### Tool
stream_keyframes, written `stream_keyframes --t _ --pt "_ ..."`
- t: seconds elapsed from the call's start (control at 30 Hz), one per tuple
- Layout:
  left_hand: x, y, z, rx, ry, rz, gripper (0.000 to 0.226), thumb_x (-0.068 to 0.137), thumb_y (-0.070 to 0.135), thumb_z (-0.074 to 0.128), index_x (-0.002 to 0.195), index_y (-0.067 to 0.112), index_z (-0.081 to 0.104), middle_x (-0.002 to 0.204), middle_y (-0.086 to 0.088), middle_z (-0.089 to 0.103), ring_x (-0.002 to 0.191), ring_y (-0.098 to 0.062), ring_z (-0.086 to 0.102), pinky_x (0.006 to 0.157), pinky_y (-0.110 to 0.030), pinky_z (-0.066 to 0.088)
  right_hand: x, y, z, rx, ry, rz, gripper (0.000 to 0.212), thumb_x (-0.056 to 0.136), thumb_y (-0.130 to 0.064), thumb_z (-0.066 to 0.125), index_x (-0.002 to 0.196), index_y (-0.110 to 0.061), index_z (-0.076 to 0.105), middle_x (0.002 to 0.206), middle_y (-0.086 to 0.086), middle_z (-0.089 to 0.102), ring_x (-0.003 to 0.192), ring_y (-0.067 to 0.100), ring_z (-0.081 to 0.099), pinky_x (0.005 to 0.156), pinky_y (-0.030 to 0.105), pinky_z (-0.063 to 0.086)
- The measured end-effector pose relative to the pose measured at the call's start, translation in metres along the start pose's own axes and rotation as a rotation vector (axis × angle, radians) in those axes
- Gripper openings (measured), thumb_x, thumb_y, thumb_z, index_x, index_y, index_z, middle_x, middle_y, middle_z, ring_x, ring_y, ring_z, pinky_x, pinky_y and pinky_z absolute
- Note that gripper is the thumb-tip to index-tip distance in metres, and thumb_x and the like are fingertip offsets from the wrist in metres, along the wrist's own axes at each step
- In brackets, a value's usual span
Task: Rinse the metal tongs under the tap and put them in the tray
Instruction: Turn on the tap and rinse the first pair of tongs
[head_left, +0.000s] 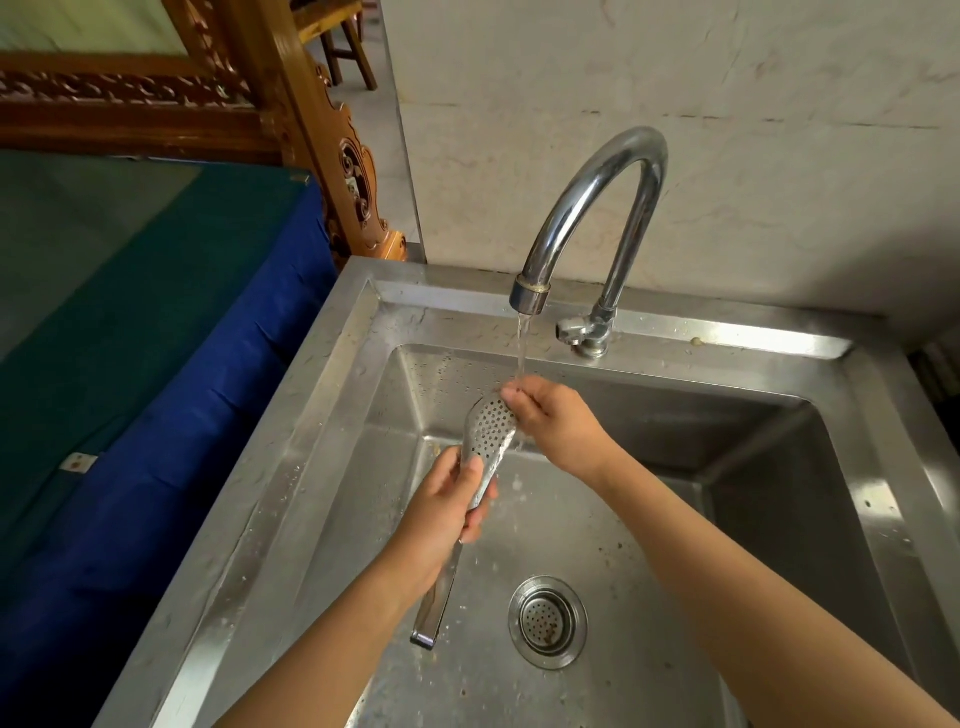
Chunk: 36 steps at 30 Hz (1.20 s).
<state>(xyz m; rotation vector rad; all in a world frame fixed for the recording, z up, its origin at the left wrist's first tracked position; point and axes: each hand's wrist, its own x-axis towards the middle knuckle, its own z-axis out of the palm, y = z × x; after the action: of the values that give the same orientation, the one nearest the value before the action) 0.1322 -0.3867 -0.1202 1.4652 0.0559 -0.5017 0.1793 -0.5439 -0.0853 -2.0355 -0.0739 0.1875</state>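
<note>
The metal tongs (488, 431) have perforated spoon-shaped ends and a long flat handle that hangs down over the sink basin. My left hand (441, 512) grips the tongs around their middle. My right hand (553, 421) pinches the tip of the perforated end, right under the stream of water. The curved chrome tap (587, 208) is running, and the water lands on my right fingers and the tongs' tip. No tray is in view.
The steel sink (322, 426) has a round drain strainer (548, 621) at the bottom. To the left stands a table under a blue and green cloth (130, 338). Carved wooden furniture (337, 156) rises behind it. A pale wall backs the sink.
</note>
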Motion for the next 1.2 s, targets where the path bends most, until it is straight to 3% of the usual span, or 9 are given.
stream_keyframes --t 0.1,0.2,0.3,0.43,0.67,0.87,0.97,1.07,1.2 --pt "0.001 -0.001 -0.004 0.019 0.036 0.005 0.018 0.097 0.029 0.040 0.099 0.015 0.053 0.069 0.003 0.056 0.045 -0.006 0.039 0.040 -0.019 0.031 -0.004 0.000 -0.001 0.010 -0.129 -0.003 0.025 0.088 -0.019 0.063 0.109 -0.007 0.057 0.086 0.012 0.065 0.074 0.023 0.059 0.076 0.027 0.050" --pt "0.000 0.000 -0.003 0.089 0.017 0.030 0.019 0.097 0.031 0.041 0.102 0.017 0.053 0.068 0.007 0.057 0.047 -0.006 0.038 0.042 -0.019 0.032 -0.003 -0.002 -0.001 0.012 -0.013 0.002 0.018 0.089 -0.026 0.060 0.079 -0.011 0.061 0.062 0.000 0.053 0.054 0.009 0.045 0.054 0.013 0.040" --pt "0.001 0.002 0.000 0.104 0.016 0.036 0.016 0.097 0.030 0.041 0.100 0.021 0.054 0.068 0.008 0.058 0.047 -0.006 0.039 0.042 -0.019 0.033 0.001 0.000 0.000 0.041 0.121 0.045 0.041 0.095 -0.025 0.049 0.056 -0.018 0.045 0.051 -0.004 0.042 0.045 0.005 0.034 0.049 0.018 0.034" --pt "0.005 0.005 0.001 0.174 0.099 0.056 0.013 0.096 0.027 0.042 0.090 0.022 0.052 0.070 0.004 0.059 0.042 -0.005 0.040 0.040 -0.018 0.034 0.000 0.001 0.001 0.075 0.074 0.045 0.016 0.095 -0.019 0.051 0.095 -0.007 0.061 0.072 0.009 0.060 0.063 0.016 0.052 0.059 0.014 0.046" --pt "0.010 0.005 0.006 0.343 0.120 0.096 0.013 0.091 0.023 0.053 0.085 0.032 0.047 0.073 -0.002 0.055 0.057 -0.013 0.052 0.051 -0.025 0.045 0.002 -0.002 0.010 -0.134 0.119 0.159 0.057 0.076 -0.049 0.068 0.117 -0.013 0.052 0.104 0.001 0.046 0.089 0.013 0.047 0.079 0.023 0.037" --pt "0.009 0.008 0.011 0.302 0.100 0.032 0.009 0.093 0.040 0.045 0.096 0.048 0.050 0.091 0.021 0.059 0.085 0.005 0.054 0.069 -0.013 0.040 0.005 -0.009 0.002 -0.070 0.070 0.213 0.029 0.089 -0.033 0.056 0.107 -0.010 0.051 0.084 0.003 0.057 0.072 0.018 0.053 0.066 0.028 0.043" --pt "0.013 0.009 0.009 0.224 0.147 -0.015 0.022 0.098 0.028 0.038 0.090 0.040 0.055 0.093 0.004 0.065 0.081 -0.011 0.058 0.071 -0.023 0.045 0.001 -0.010 -0.003 0.005 0.098 0.162 0.019 0.093 -0.030 0.052 0.090 -0.011 0.051 0.070 0.001 0.054 0.063 0.017 0.049 0.061 0.029 0.044" --pt "0.018 0.009 0.011 0.266 0.198 -0.048 0.024 0.098 0.020 0.040 0.091 0.025 0.062 0.082 -0.006 0.064 0.069 -0.016 0.054 0.064 -0.028 0.043 -0.005 -0.009 -0.009 0.094 0.125 0.087 0.037 0.094 -0.034 0.049 0.074 -0.003 0.051 0.062 0.006 0.050 0.057 0.019 0.047 0.061 0.041 0.049" --pt "0.021 0.010 0.017 0.224 0.180 -0.099 0.022 0.096 0.021 0.046 0.089 0.029 0.065 0.085 -0.005 0.069 0.067 -0.014 0.058 0.059 -0.024 0.047 -0.010 -0.001 -0.022 0.244 0.292 0.058 0.027 0.099 -0.023 0.040 0.085 -0.011 0.060 0.061 0.001 0.056 0.047 0.005 0.052 0.050 0.020 0.047"
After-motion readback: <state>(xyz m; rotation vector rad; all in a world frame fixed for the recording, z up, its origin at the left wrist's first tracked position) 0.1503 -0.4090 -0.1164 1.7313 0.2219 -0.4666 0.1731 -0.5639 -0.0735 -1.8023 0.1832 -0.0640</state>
